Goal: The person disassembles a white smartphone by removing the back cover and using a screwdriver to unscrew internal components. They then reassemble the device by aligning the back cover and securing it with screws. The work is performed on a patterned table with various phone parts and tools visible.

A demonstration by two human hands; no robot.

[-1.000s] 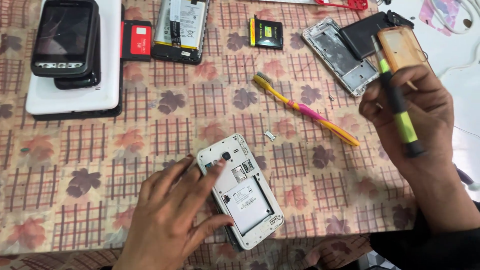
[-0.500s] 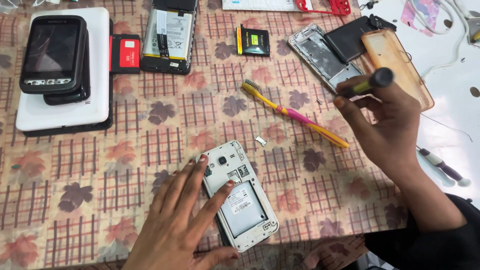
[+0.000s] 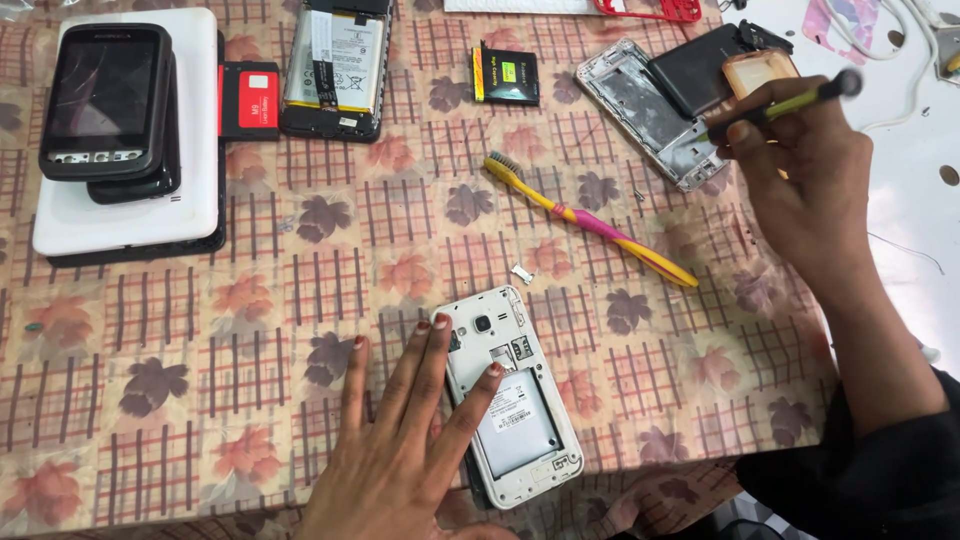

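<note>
Head view: right hand (image 3: 800,175) pinches screwdriver (image 3: 790,102).

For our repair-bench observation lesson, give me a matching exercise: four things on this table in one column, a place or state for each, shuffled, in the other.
Things:
1. White opened phone with its back cover off
2. Yellow and pink toothbrush
3. Green-handled screwdriver
4. Small black and yellow battery

Places or states:
A. Held in the right hand
B. Lying loose mid-table
C. Under the left hand fingers
D. Near the far edge

Pairs: 1-C, 2-B, 3-A, 4-D
</note>
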